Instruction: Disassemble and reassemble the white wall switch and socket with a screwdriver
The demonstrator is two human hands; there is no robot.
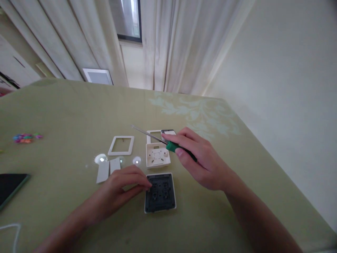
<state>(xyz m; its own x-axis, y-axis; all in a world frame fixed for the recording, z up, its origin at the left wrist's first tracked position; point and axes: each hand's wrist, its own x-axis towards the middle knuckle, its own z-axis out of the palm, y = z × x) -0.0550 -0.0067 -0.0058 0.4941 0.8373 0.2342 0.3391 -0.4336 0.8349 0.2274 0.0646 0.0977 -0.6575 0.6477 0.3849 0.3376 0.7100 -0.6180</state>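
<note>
My right hand (204,160) is closed around the green-and-black handle of a screwdriver (171,146), whose metal shaft points up and to the left, above the table. My left hand (126,182) pinches thumb and fingers together at the left edge of a wall switch (162,202) with a dark inner face and white rim. Whatever sits between those fingertips is too small to make out. Just beyond the switch lies a white square mounting box (157,160). Two white rectangular plates (103,172) lie beside my left hand, partly behind it.
Behind the plates is a white square frame (121,153). Another white frame (150,135) and a grey-white piece (168,133) lie beyond the box. Colourful small items (26,137) and a dark flat device (12,188) are at the left, with a white cable (17,233).
</note>
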